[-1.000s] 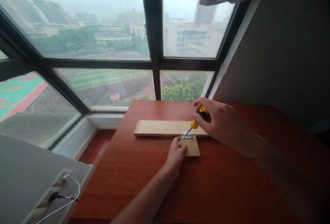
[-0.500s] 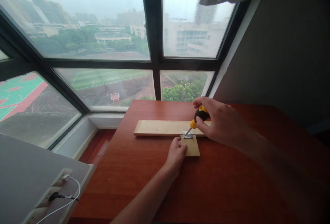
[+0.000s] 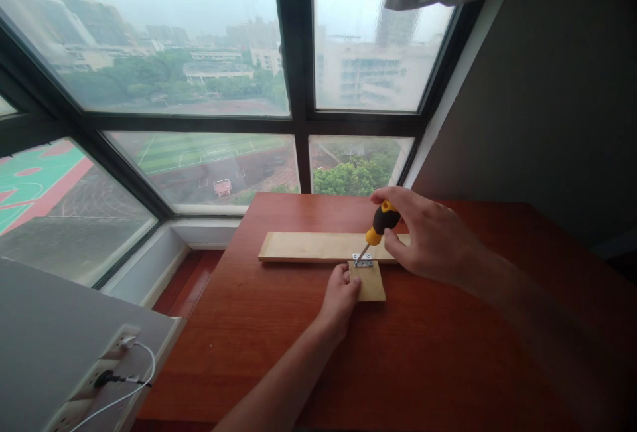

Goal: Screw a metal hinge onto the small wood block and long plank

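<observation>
My right hand (image 3: pixel 425 233) grips a short yellow and black screwdriver (image 3: pixel 385 217) by its handle, fingers curled around the top. The shaft slants down to the left, and its tip meets the left part of a silver metal hinge (image 3: pixel 365 261). That hinge bridges a long pale wooden board (image 3: pixel 308 246) and a small square wooden piece (image 3: pixel 369 286). My left hand (image 3: pixel 342 296) pinches the small piece at its left edge, just below the hinge. Any screw under the tip is too small to make out.
Everything lies on a reddish-brown wooden table (image 3: pixel 249 352). Large windows (image 3: pixel 189 166) stand behind it. At lower left, a low wall carries sockets (image 3: pixel 94 379) with a white cable (image 3: pixel 149 365) and a black plug (image 3: pixel 104 379). A grey wall (image 3: pixel 537 100) rises at right.
The fingers of my right hand have shifted slightly around the screwdriver handle, which leans a little further left. My left hand, the small wooden piece and the board have stayed put.
</observation>
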The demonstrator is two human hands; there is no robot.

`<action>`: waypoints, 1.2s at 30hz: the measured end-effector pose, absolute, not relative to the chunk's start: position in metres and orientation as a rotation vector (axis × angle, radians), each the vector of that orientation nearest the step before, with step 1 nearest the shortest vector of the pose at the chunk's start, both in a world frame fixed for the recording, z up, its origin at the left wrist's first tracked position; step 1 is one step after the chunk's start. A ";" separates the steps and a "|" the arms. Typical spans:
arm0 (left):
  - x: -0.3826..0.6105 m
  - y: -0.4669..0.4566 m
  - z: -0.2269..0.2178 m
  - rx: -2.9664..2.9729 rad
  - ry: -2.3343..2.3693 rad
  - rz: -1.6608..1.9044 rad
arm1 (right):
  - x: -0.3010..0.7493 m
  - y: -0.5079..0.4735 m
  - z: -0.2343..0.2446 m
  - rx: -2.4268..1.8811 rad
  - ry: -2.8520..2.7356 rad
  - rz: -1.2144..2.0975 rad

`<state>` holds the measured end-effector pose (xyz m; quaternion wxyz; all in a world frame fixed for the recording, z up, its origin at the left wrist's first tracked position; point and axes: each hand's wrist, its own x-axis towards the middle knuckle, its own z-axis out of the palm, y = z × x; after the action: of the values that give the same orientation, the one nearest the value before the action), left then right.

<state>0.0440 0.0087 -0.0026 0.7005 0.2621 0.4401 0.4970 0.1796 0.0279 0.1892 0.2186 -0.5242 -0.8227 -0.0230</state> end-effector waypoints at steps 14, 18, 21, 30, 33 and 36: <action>0.043 0.012 0.000 0.594 0.971 1.131 | 0.176 0.030 0.185 -1.391 -2.249 -0.001; 0.042 0.012 0.000 0.613 0.988 1.115 | 0.173 0.031 0.185 -1.491 -2.201 -0.086; 0.042 0.013 -0.001 0.614 0.997 1.106 | 0.174 0.032 0.184 -1.456 -2.205 -0.060; 0.042 0.014 -0.005 0.606 1.003 1.119 | 0.173 0.031 0.180 -1.485 -2.195 -0.197; 0.042 0.015 -0.007 0.605 0.997 1.109 | 0.172 0.033 0.180 -1.548 -2.190 -0.210; 0.042 0.015 -0.008 0.601 0.989 1.103 | 0.173 0.033 0.181 -1.487 -2.185 -0.115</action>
<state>0.0424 0.0152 -0.0083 0.6974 0.2693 0.4435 0.4945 0.1735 0.0329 0.1813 0.2454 -0.5449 -0.8006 -0.0421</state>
